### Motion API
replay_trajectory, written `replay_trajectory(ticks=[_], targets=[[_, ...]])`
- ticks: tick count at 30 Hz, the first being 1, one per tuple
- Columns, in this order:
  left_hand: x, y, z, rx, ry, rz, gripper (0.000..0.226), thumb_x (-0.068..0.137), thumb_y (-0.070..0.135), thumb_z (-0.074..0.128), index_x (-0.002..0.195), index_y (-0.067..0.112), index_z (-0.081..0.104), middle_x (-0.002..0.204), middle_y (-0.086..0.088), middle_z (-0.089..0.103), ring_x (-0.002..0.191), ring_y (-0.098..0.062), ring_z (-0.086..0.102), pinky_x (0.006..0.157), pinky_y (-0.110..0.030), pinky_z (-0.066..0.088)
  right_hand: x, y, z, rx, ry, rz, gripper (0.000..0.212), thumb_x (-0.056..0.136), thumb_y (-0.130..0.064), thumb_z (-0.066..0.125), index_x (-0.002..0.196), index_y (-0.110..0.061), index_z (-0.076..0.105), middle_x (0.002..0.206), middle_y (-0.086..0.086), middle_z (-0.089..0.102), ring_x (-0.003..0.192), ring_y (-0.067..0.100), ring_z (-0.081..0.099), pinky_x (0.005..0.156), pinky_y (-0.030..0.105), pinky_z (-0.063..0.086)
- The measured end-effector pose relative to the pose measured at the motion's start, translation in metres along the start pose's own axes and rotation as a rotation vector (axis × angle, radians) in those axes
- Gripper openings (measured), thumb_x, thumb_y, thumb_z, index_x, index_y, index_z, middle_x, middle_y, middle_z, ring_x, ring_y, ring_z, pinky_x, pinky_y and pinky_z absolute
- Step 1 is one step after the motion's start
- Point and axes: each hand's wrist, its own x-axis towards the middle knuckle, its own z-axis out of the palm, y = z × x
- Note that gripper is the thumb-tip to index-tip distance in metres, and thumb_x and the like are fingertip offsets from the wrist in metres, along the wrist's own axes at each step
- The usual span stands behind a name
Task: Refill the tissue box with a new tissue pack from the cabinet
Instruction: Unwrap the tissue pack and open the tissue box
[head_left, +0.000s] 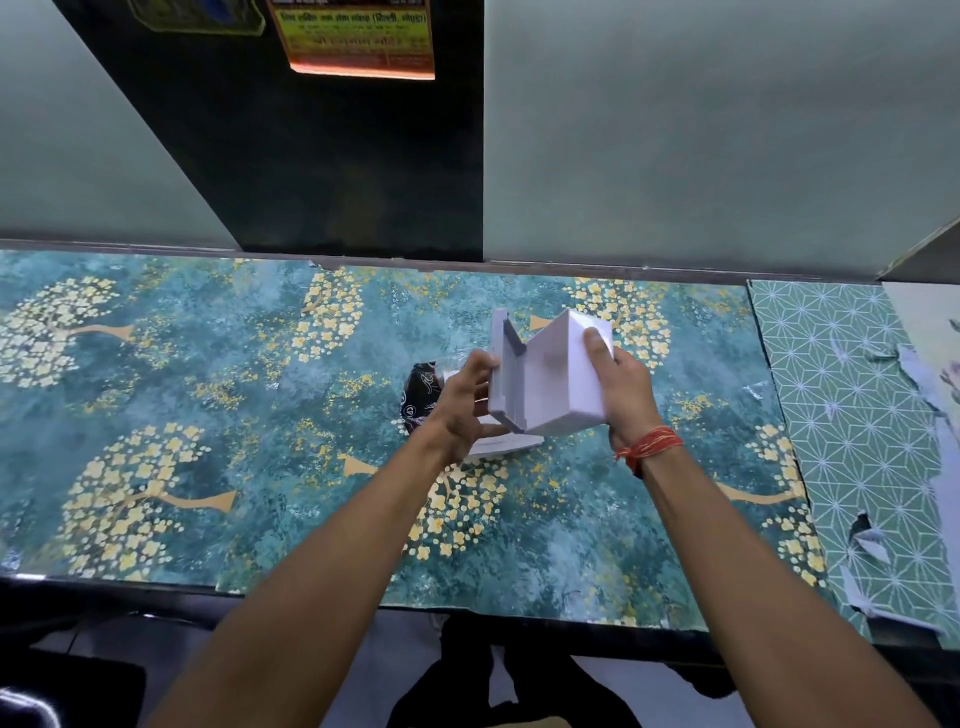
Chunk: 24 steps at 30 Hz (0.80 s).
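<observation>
Right hand: I am watching the right hand (621, 387) gripping the far right side of the white tissue box (558, 382), thumb lying flat on its top face, fingers wrapped behind.
Left hand: the left hand (460, 402) is pinching the box's left edge, where a flat white lid panel (500, 364) is standing up and open.
Arms: both bare arms are reaching forward from the bottom of the view, and the right wrist is wearing an orange thread band (649, 447).
Tissue box: it is being held up in the air, tilted, above the middle of the table (208, 415).
Under the box: a white flat piece (506, 447) is lying on the table, partly hidden by the left hand.
Beside the left hand: a black patterned thing (418, 395) with clear plastic is resting on the table; I cannot tell what it is.
Table cover: blue-green with yellow flower trees.
Behind: a dark panel (337, 171) is standing against the pale wall.
</observation>
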Motion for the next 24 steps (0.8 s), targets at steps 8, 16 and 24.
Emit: replay_trajectory(ticks=[8, 16, 24], targets=[[0.006, 0.007, -0.046, 0.27, 0.474, 0.183, 0.075, 0.066, 0.058, 0.073, 0.119, 0.007, 0.06, 0.113, -0.013, 0.063, 0.093, -0.026, 0.06, 0.07, -0.035, 0.055, 0.006, 0.003, -0.009, 0.248, 0.049, 0.158, 0.04, 0.074, -0.057, 0.067, 0.085, -0.019, 0.068, 0.089, 0.01, 0.068, 0.088, 0.04, 0.067, 0.087, 0.063, 0.053], [0.018, -0.045, -0.069, 0.875, 0.923, -0.11, 0.117, 0.06, 0.07, 0.073, 0.148, 0.007, 0.028, 0.151, -0.022, 0.03, 0.136, -0.039, 0.031, 0.105, -0.054, 0.034, 0.011, 0.019, -0.015, 0.421, 0.036, 0.215, 0.031, 0.083, -0.057, 0.06, 0.1, -0.033, 0.069, 0.098, 0.001, 0.066, 0.104, 0.046, 0.065, 0.066, 0.038, 0.055], [0.021, -0.059, -0.056, 0.976, 1.008, 0.235, 0.061, 0.086, 0.045, 0.063, 0.136, 0.013, 0.048, 0.147, -0.015, 0.038, 0.136, -0.035, 0.033, 0.112, -0.047, 0.03, 0.009, 0.031, -0.024, 0.439, -0.01, 0.23, 0.034, 0.092, -0.054, 0.05, 0.108, -0.028, 0.063, 0.05, -0.009, 0.061, 0.076, 0.035, 0.066, 0.062, 0.036, 0.052]])
